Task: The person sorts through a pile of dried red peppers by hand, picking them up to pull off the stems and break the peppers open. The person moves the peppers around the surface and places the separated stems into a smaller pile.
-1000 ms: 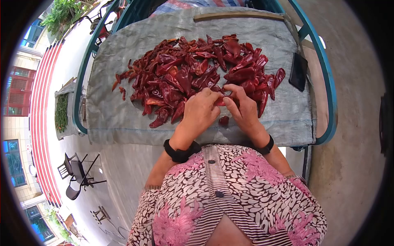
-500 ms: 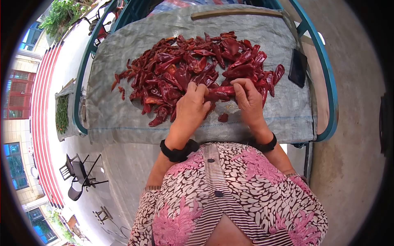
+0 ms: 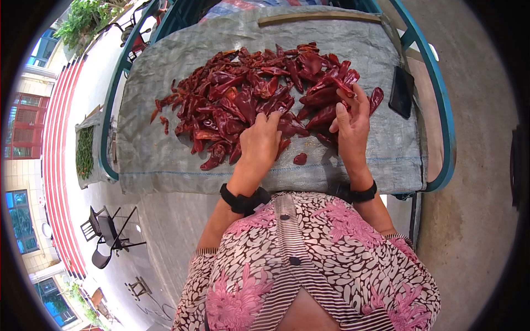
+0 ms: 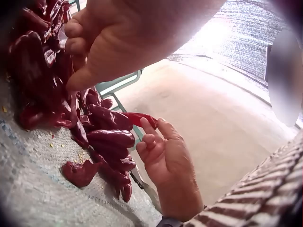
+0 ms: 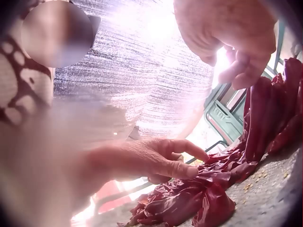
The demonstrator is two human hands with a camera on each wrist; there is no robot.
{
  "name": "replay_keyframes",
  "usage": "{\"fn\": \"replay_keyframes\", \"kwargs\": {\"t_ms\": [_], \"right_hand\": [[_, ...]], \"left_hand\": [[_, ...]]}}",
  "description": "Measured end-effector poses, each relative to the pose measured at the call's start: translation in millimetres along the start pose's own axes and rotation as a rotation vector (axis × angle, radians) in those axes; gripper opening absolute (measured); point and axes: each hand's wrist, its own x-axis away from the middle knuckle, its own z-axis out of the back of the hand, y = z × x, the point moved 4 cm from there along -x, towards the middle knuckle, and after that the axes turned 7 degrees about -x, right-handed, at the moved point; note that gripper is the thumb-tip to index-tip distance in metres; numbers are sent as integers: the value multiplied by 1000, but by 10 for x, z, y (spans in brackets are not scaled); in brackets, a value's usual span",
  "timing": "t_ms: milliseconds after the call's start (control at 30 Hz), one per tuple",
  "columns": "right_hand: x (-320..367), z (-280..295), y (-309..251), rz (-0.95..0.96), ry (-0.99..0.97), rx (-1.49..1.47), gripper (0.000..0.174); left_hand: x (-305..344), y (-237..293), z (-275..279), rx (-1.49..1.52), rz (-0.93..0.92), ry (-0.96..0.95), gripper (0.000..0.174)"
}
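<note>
A heap of glossy dark red chili peppers (image 3: 237, 105) lies on a grey woven sheet (image 3: 154, 71). My left hand (image 3: 259, 143) is at the near edge of the heap, palm down. In the right wrist view, its thumb and index finger (image 5: 163, 161) stand apart, tips right at the peppers. To the right, my right hand (image 3: 353, 124) is raised beside the heap with its palm turned up. Its fingers pinch the end of one bright red chili pepper (image 4: 139, 118). A small red pepper piece (image 3: 300, 159) lies by itself between the hands, with pale seeds (image 4: 83, 156) nearby.
A phone (image 3: 401, 92) lies on the sheet's right side. A wooden stick (image 3: 320, 17) runs along the far edge. Teal metal rails (image 3: 439, 110) border the sheet on both sides. Folding chairs (image 3: 107, 231) stand on the ground at left.
Both hands were together over a pepper; they have moved apart. The right hand went right and turned up, now with a bright red pepper between its fingers. The left hand stayed by the heap.
</note>
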Motion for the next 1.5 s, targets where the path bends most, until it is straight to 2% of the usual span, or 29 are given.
{"fn": "replay_keyframes", "kwargs": {"t_ms": [233, 333, 433, 533, 633, 833, 1033, 1067, 1133, 1267, 1367, 1467, 1500], "right_hand": [[19, 109, 53, 51, 84, -99, 54], [72, 162, 65, 66, 46, -34, 44], [95, -17, 59, 128, -251, 398, 31], [199, -211, 72, 94, -410, 509, 21], [245, -259, 216, 28, -444, 402, 19], [233, -273, 167, -75, -480, 440, 16], [76, -194, 31, -97, -288, 279, 17], [46, -177, 3, -124, -236, 247, 18], [-23, -152, 14, -126, -182, 153, 22], [-136, -146, -29, -87, -172, 163, 25], [-198, -163, 16, -35, -164, 155, 31], [-178, -215, -33, 21, -118, 104, 40], [-160, -223, -35, 32, -113, 92, 43]], "left_hand": [[-53, -55, -50, -80, 58, -26, 32], [-44, -36, 44, 76, 74, 7, 25], [-30, 59, 147, 187, 36, -25, 22], [-7, 135, 200, 309, -6, -23, 21], [4, 121, 151, 360, -34, -120, 20], [29, 69, 144, 333, 90, -282, 19], [-71, -162, 102, 139, 170, 95, 21], [-87, -207, 58, 126, 108, 187, 23], [-164, -257, -21, 101, 132, 149, 25], [-278, -256, -119, 50, 193, 93, 29], [-355, -295, -225, -38, 153, 157, 26], [-402, -328, -190, -165, -13, 220, 32], [-398, -327, -164, -153, -16, 277, 35]]}}
